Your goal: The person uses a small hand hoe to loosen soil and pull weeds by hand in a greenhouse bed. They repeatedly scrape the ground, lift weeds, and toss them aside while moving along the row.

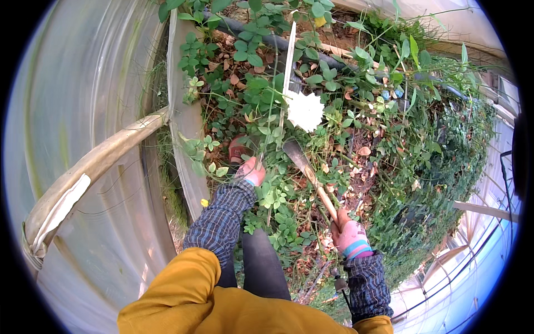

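My right hand [349,231], in a pink glove with a blue cuff, grips the wooden handle [321,194] of a long-bladed cutting tool. Its dark metal blade [297,152] points up and left into the foliage, the far end partly behind leaves. My left hand [251,170], also gloved, is closed at a thin green stem [270,112] that runs upward from the fingers. Leafy green plants [273,196] surround both hands. Just past the left hand, a reddish shoe [237,149] shows among the leaves.
Plastic sheeting [96,83] with a wrapped pole [100,146] stands at left. A dark pipe [271,39] crosses the far ground. Beyond the blade are a pale upright strip [289,58] and a glaring white jagged-edged patch [306,112]. Dense plants [438,175] fill the right, over dry fallen leaves [358,167].
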{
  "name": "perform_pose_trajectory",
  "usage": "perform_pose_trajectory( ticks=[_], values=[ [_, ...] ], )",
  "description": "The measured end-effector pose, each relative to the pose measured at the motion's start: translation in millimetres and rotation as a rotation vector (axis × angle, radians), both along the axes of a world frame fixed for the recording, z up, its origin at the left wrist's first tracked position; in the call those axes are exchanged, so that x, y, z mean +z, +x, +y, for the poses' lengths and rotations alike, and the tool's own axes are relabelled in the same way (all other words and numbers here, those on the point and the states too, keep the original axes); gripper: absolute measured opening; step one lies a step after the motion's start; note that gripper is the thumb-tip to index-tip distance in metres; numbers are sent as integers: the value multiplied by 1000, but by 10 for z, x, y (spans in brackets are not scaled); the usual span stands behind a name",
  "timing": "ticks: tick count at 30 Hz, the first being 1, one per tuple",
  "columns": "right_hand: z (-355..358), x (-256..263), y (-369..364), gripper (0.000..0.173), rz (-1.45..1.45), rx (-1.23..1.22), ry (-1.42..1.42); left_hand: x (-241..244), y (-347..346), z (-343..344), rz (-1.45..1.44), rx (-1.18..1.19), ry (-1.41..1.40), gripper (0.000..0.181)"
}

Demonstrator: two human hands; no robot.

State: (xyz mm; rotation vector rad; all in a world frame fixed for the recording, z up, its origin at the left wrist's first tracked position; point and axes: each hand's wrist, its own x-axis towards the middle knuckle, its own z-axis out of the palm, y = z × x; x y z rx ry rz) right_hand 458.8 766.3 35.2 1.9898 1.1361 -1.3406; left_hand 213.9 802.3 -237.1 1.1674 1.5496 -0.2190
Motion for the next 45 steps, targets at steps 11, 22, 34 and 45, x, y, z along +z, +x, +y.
perform_pose_trajectory(
  ticks=[11, 22, 34, 45],
  values=[
    [-607, -1180, -902, 28, 263, -687, 202, -154, 113, -425, 47, 230, 68, 26],
    [-154, -821, -1127, 28, 268, -260, 169, 1163, -536, 725, -860, 1420, 71, 19],
    [2263, -2554, -1798, 34, 56, -208, 631, 1566, -762, 119, -731, 1190, -43, 18],
    [579, -3077, -1887, 28, 78, 45, -1, 1492, -792, 138, -595, 945, -205, 34]
  ],
)
